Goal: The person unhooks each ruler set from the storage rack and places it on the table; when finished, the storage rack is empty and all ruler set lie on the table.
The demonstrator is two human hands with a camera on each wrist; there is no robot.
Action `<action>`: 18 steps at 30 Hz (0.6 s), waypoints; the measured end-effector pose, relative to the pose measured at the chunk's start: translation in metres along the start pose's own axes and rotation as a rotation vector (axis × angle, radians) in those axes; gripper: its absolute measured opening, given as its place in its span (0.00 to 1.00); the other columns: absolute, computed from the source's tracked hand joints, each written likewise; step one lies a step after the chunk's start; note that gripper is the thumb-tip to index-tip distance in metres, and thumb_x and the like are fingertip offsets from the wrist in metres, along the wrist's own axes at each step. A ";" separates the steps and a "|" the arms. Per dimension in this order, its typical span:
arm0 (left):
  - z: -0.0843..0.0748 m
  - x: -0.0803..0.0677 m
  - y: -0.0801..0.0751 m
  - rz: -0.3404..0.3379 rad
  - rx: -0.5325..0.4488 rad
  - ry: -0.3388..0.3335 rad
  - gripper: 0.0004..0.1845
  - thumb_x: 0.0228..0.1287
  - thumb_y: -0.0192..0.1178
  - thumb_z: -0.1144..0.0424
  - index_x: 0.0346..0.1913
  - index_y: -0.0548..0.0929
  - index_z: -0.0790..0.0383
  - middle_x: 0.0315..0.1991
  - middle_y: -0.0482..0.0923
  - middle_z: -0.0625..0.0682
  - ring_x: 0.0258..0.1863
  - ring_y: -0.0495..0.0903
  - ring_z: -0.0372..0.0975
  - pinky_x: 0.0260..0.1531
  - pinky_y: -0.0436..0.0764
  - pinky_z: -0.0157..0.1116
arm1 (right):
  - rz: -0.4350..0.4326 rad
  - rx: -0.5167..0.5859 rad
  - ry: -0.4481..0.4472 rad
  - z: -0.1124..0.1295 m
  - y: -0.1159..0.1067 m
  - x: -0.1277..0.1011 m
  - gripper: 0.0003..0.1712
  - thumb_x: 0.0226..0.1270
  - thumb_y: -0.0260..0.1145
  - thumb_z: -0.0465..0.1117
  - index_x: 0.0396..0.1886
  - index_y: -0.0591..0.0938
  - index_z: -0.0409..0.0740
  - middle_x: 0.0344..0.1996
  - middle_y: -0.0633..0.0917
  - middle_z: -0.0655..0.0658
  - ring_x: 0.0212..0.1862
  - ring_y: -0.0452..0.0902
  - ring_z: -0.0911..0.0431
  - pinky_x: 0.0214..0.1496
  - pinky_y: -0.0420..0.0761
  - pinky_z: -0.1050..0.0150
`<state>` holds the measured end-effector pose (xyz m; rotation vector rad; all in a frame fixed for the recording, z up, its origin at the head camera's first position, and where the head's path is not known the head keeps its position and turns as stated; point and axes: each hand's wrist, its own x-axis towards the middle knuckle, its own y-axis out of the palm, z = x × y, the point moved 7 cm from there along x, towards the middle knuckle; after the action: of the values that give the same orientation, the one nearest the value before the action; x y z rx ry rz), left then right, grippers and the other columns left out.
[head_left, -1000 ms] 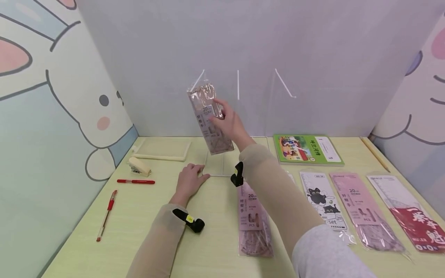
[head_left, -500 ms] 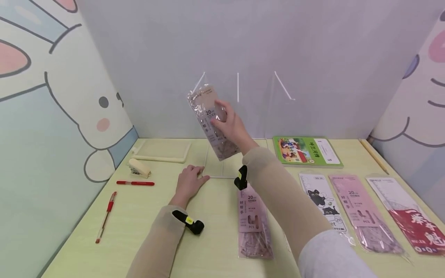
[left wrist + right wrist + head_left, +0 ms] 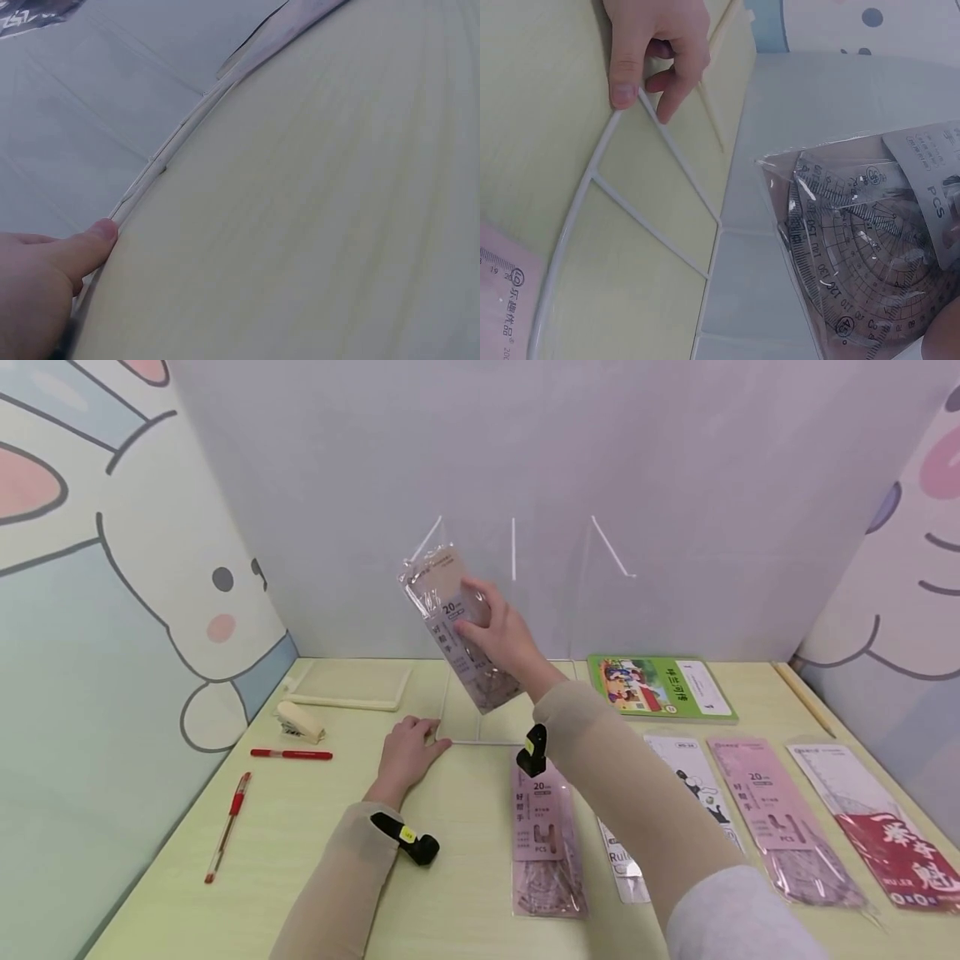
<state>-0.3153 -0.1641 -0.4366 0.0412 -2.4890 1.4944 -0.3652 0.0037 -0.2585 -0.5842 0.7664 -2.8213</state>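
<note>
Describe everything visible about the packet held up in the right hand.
The ruler-set packet is a long, clear, glossy plastic sleeve with a pink card insert printed "20" and "PCS". The right wrist view shows a transparent protractor and rulers inside. The right hand grips its middle, holding it tilted in the air above the clear divider rack, top end up, apart from the table.

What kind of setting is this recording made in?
Probably a staged stationery desk or children's study corner. Packaged ruler sets lie in a row on a pale yellow-green table, with red pens and a green exercise book nearby, and cartoon rabbit panels wall in the sides.
</note>
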 end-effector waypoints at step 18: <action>0.002 0.000 0.000 0.012 -0.007 -0.005 0.27 0.61 0.60 0.44 0.56 0.79 0.60 0.50 0.74 0.58 0.51 0.71 0.52 0.53 0.67 0.52 | -0.022 0.109 -0.082 0.013 0.010 -0.021 0.38 0.61 0.67 0.47 0.68 0.61 0.65 0.52 0.76 0.45 0.46 0.78 0.55 0.41 0.80 0.59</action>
<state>-0.3161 -0.1661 -0.4372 0.0287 -2.5024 1.4920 -0.3401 -0.0055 -0.2598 -0.6888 0.5909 -2.8174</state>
